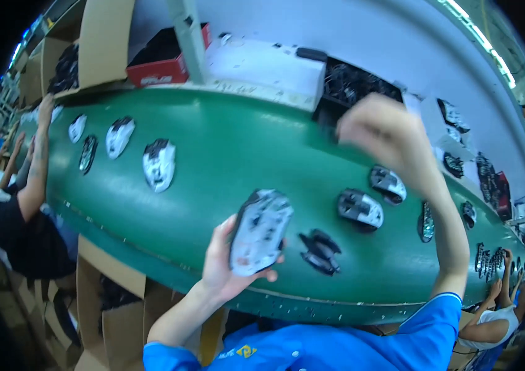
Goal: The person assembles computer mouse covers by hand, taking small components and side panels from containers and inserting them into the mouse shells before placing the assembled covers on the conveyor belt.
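Left hand (222, 263): my nearest hand, over the near edge of the belt, fingers curled part-way round a grey-white computer-mouse shell with black internals (260, 232). I grip it by its sides, thumb on the right edge, its open inside facing up at me.

Black plastic piece (320, 251): a small dark forked part lying loose on the belt just right of the shell I hold, apart from it.

Right hand (386, 133): raised high over the far side of the belt and blurred. The fingers look bunched together, but I cannot tell whether they pinch anything.

Green conveyor belt (225, 148): long and glossy, it curves across the whole view.

Shells to my right (361, 209): two more grey and black mouse shells lie on the belt beyond the black piece, with darker ones further along.

Shells to my left (158, 164): four white and black shells lie in a loose row, well apart from mine.

Progress, as I judge it: the shell is picked up and held ready, but the loose black piece is not yet on it, so the fitting looks undone and the shell has yet to go back on the belt.

Far side: a red box (160, 65) and cardboard cartons (105, 40) stand behind the belt.

Co-workers: one person's arm (37, 167) reaches onto the belt at far left; others sit at far right.
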Tool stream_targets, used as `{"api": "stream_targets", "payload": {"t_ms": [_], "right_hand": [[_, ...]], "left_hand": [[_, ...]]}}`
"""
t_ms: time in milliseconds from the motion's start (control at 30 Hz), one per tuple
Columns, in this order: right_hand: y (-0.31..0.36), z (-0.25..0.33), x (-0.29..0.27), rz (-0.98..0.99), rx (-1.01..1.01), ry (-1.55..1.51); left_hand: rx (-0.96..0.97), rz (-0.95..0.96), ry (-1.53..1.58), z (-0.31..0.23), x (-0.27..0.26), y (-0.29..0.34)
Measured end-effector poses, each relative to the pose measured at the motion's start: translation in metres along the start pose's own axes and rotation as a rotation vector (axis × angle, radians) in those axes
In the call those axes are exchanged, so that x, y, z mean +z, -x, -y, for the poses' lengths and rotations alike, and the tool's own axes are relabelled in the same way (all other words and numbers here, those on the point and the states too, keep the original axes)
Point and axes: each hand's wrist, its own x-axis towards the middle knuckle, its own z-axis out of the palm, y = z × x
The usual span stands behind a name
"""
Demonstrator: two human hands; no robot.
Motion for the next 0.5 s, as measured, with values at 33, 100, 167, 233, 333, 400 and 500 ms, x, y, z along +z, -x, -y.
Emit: {"api": "stream_targets", "payload": {"t_ms": [33,100,167,233,333,400,500], "right_hand": [[0.012,0.024,0.009,0.078,-0.300,0.105],[0.032,0.080,0.011,0.264,-0.315,0.161],[0.048,0.092,0.016,0.335,-0.401,0.171],[0.061,0.096,0.019,0.379,-0.463,0.151],[0.073,0.110,0.013,0.379,-0.502,0.204],[0.080,0.121,0.007,0.387,-0.518,0.255],[0.095,0.138,0.004,0.419,-0.525,0.315]], "left_hand": [[0.006,-0.066,-0.073,0.003,0.010,0.000],[0.010,-0.123,-0.203,0.012,0.026,0.010],[-0.040,-0.122,-0.374,0.018,0.042,0.015],[-0.097,-0.097,-0.371,0.023,0.051,0.021],[-0.167,-0.081,-0.538,0.029,0.062,0.035],[-0.179,-0.076,-0.564,0.034,0.073,0.040],[-0.225,-0.038,-0.670,0.037,0.070,0.048]]}}
